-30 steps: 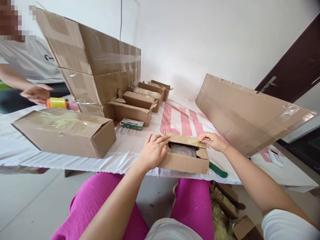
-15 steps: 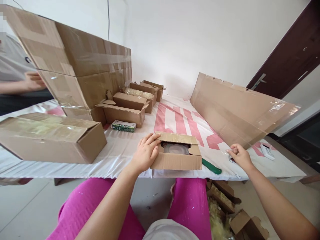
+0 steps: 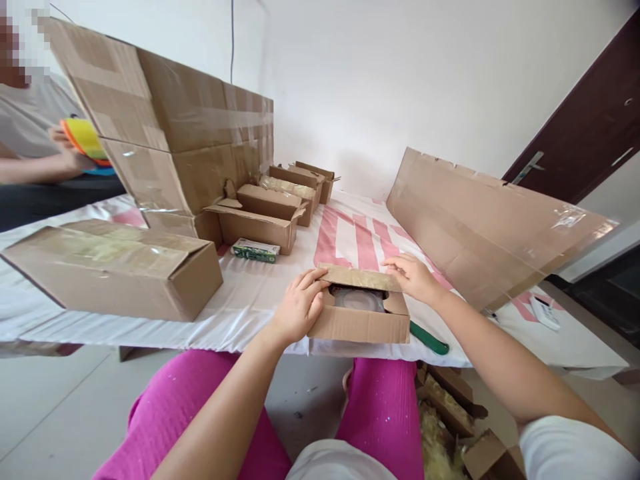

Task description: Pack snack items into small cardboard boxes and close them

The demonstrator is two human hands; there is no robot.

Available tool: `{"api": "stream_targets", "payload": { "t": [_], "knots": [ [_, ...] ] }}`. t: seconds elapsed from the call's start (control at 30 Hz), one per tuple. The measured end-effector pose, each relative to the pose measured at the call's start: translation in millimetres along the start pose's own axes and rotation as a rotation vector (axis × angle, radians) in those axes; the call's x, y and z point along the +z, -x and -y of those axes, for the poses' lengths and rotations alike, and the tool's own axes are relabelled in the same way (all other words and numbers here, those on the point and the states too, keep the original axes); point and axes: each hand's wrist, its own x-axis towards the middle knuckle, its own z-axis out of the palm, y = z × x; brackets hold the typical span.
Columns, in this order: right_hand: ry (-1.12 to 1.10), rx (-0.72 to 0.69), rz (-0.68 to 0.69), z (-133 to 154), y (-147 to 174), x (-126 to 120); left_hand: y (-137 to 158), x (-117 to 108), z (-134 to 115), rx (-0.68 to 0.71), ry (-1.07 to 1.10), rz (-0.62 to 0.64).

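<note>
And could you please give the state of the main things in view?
Front box: partly open
Left hand: resting on front box
Right hand: near back flap, contact unclear
Long left box: closed, taped
Stacked cartons: taped
Nearest row box: open
Small green-white box: closed
Green tool: lying flat

Bright magenta trousers (image 3: 383, 413) are worn, the cloth faintly ribbed on the right leg and flecked with small pale specks. A white top (image 3: 345, 461) is seen at the lower edge, its short, loose sleeve (image 3: 575, 447) ended near the right elbow. The left hand (image 3: 299, 308), right hand (image 3: 414, 277) and both forearms are seen bare.
</note>
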Motion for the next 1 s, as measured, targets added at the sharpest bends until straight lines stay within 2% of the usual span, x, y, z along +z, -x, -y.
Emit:
{"api": "stream_targets", "payload": {
  "t": [0.17,0.27,0.37,0.6,1.0],
  "knots": [
    [0.298,-0.336,0.127,12.5,-38.9,23.4,0.7,-1.6,-1.0,-0.002,-0.006,-0.002],
    [0.402,-0.434,0.175,14.5,-45.3,31.0,1.1,-1.9,-1.3,-0.008,-0.017,-0.005],
    [0.421,-0.428,0.184,13.3,-43.7,32.7,1.9,-2.3,-2.4,-0.009,-0.04,-0.012],
    [0.242,-0.381,0.26,2.0,-32.5,22.9,1.5,-4.4,-6.0,-0.033,-0.099,-0.006],
    [0.221,-0.329,0.238,0.2,0.5,4.5,1.0,-10.1,-7.8,-0.027,-0.099,0.066]
  ]
}}
